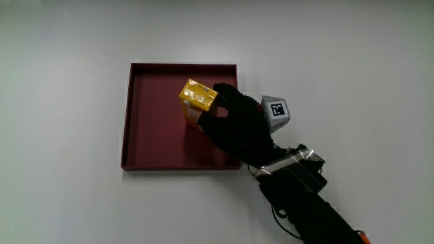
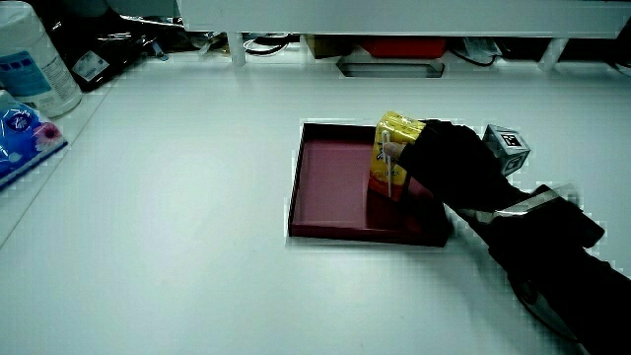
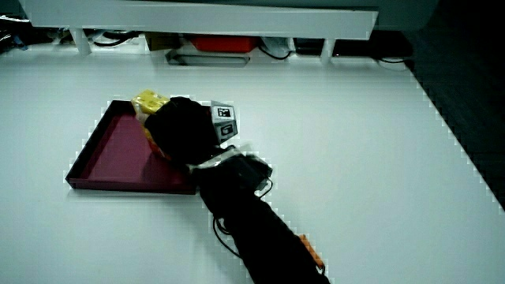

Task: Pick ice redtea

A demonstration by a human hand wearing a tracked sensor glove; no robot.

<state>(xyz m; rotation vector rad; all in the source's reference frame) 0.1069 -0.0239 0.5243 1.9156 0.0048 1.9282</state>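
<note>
A yellow ice red tea carton stands in the dark red tray, near the tray's rim farthest from the person. The gloved hand reaches over the tray's edge and its fingers wrap the carton. In a side view the carton stands upright with a straw on its face, the hand closed around it. In a side view the hand hides most of the carton. A patterned cube sits on the hand's back.
A white bottle and a blue packet stand at the table's edge in a side view. A low partition with cables and a red object under it closes off the table. The tray holds nothing else.
</note>
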